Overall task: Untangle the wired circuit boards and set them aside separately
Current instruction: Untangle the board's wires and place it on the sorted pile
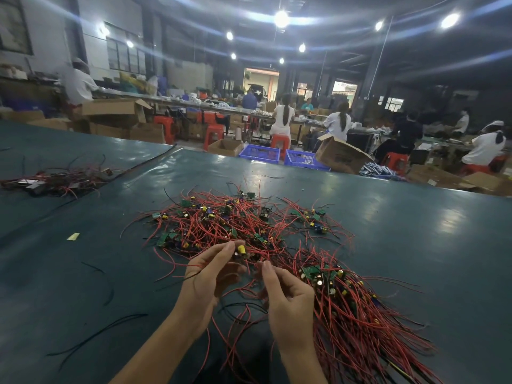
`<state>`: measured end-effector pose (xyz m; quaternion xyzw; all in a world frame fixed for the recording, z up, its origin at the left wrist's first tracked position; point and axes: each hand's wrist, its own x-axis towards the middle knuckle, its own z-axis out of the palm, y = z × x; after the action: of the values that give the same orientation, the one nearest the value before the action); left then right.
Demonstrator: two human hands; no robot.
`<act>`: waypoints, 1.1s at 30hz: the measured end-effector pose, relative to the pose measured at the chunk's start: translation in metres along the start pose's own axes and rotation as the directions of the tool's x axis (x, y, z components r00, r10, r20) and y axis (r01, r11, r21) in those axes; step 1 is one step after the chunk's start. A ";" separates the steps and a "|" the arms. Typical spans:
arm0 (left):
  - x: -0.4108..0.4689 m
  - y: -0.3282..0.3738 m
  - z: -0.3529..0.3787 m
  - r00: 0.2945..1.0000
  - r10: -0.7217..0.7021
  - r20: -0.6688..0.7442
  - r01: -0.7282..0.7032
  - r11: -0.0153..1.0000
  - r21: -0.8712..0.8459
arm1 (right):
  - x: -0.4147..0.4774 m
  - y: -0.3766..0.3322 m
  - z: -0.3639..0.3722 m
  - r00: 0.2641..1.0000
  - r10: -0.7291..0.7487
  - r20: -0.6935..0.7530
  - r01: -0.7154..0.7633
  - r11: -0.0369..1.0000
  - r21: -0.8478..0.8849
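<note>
A tangled heap of small green circuit boards with red and black wires [221, 223] lies in the middle of the dark green table [415, 245]. A second bundle of boards with wires combed toward me [349, 306] sits at the right. My left hand [207, 278] pinches a board with a yellow capacitor [241, 249] at its fingertips, lifted just over the heap's near edge. My right hand [285, 297] is close beside it, its fingers curled and pinching red wires that trail from that board.
Another dark pile of wired parts [52, 181] lies at the far left of the table. Loose black wires [94, 333] and a small yellow scrap [73, 236] lie at my left. Beyond the far edge are blue crates [260, 152], cardboard boxes, red stools and seated workers.
</note>
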<state>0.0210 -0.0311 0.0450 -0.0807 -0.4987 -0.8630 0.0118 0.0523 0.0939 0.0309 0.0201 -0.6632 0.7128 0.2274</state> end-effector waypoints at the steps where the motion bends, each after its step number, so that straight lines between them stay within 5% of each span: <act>1: -0.001 -0.001 0.000 0.999 -0.006 0.036 0.005 1.000 0.022 | -0.001 -0.001 0.002 0.998 0.020 0.051 -0.021 1.000 0.014; 9: -0.005 -0.008 0.008 0.988 0.014 0.152 -0.030 0.994 0.105 | 0.000 -0.006 0.001 0.999 0.044 -0.009 -0.042 0.988 0.149; 19: -0.001 -0.014 0.002 0.972 -0.223 0.072 0.224 0.975 -0.005 | -0.002 -0.007 0.002 0.995 0.097 0.016 -0.098 0.971 0.220; 27: -0.007 -0.014 0.013 0.986 0.061 0.154 -0.101 0.958 0.267 | 0.000 -0.004 0.001 0.988 0.149 0.035 -0.153 0.955 0.256; 33: -0.006 -0.016 0.016 0.991 0.118 0.059 -0.130 0.932 0.338 | 0.002 -0.004 0.000 0.981 0.192 -0.009 -0.185 0.954 0.236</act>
<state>0.0274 -0.0098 0.0377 -0.1248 -0.6345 -0.7595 0.0707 0.0514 0.0941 0.0350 -0.0280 -0.5696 0.8047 0.1651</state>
